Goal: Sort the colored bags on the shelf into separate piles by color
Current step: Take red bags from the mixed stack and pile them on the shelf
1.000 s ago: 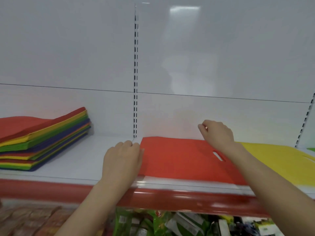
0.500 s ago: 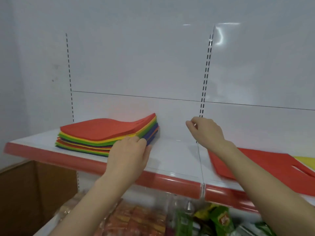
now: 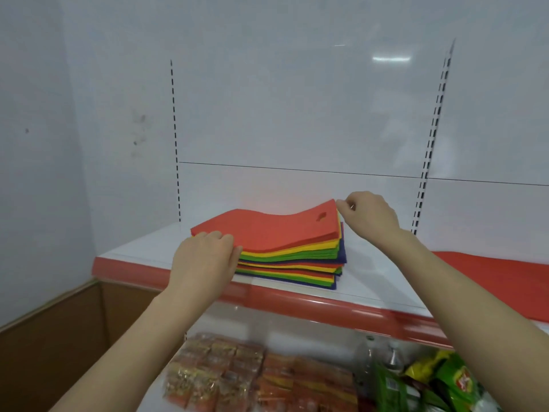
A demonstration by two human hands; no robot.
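Observation:
A mixed stack of flat bags (image 3: 297, 263) in red, yellow, green and blue lies on the white shelf (image 3: 142, 251). Its top bag is red (image 3: 276, 230), wavy, with a handle slot near the far right corner. My left hand (image 3: 205, 263) rests on the stack's near left corner, fingers curled over the top red bag's edge. My right hand (image 3: 368, 214) pinches at the far right corner of that bag. A separate red bag (image 3: 490, 272) lies flat on the shelf to the right.
The shelf has a red front lip (image 3: 297, 301) and a white back panel with slotted uprights (image 3: 427, 162). Below sit snack packets (image 3: 237, 373), green packets (image 3: 430, 382) and a bottle. A brown cardboard box (image 3: 50, 337) stands at the lower left.
My view swung left from the sorted red and yellow bags to the mixed stack. Both hands left the laid-down red bag and reached the stack's top red bag.

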